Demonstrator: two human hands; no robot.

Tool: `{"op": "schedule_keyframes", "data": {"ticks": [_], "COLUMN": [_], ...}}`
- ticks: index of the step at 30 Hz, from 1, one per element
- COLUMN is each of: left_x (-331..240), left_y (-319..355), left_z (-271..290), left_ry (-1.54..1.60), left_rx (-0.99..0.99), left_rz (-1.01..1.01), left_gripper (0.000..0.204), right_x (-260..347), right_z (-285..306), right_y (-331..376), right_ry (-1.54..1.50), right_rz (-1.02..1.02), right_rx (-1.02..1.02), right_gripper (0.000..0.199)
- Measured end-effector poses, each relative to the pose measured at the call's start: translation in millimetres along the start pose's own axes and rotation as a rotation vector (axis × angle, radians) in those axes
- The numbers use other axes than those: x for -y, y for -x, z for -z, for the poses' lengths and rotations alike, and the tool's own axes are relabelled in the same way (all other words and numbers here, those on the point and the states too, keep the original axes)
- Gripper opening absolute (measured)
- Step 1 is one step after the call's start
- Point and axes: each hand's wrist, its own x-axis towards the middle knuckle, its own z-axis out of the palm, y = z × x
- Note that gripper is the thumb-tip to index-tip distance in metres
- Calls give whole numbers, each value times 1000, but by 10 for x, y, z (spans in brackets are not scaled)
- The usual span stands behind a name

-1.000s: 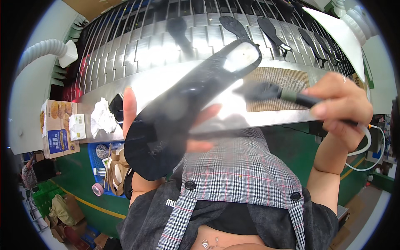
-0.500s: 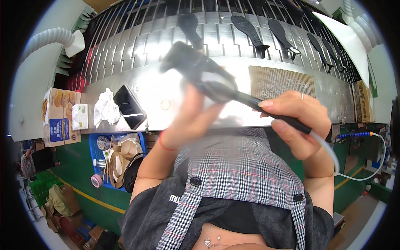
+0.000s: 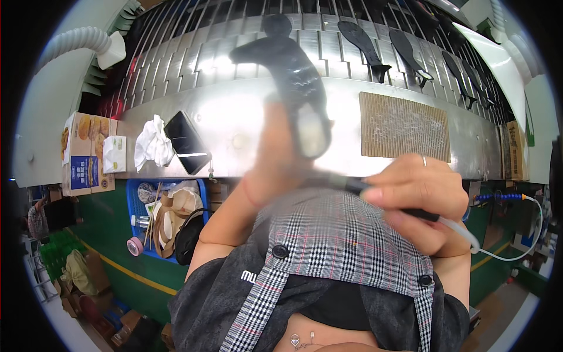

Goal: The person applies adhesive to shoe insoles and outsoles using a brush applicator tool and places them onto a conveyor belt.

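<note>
My left hand [image 3: 275, 158] is raised over the steel bench, blurred by motion, and grips a black, sole-shaped piece [image 3: 290, 64] by its lower end. The piece reaches up over the slatted conveyor [image 3: 193, 53]. My right hand [image 3: 416, 199] sits lower, close to my chest, closed around a slim black pen-like tool [image 3: 363, 188] whose tip points left toward my left wrist. A white cable [image 3: 469, 234] runs from the tool's back end off to the right.
More black sole-shaped pieces [image 3: 363, 41] lie on the conveyor slats. On the steel bench [image 3: 234, 123] are a corrugated cardboard pad [image 3: 404, 126], a dark phone [image 3: 186, 149], a crumpled white cloth [image 3: 153, 146] and cardboard boxes [image 3: 88, 152]. A blue bin [image 3: 138, 211] of oddments hangs below.
My left hand has carried the black piece up and away from the camera, toward the conveyor. My right hand with the tool has dropped lower, nearer my chest.
</note>
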Motion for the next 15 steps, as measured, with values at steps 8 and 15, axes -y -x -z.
{"op": "schedule_keyframes", "data": {"ticks": [8,15], "left_x": [-18,-99], "left_y": [-29,-30], "left_z": [139,307], "left_ry": [102,317], "left_rx": [71,266], "left_rz": [-93,35], "left_gripper": [76,61], "right_x": [30,92], "right_z": [71,213], "right_y": [-40,-105], "right_ry": [-96,74], "right_rz": [-35,1], "right_rx": [146,148], "right_gripper": [15,19]}}
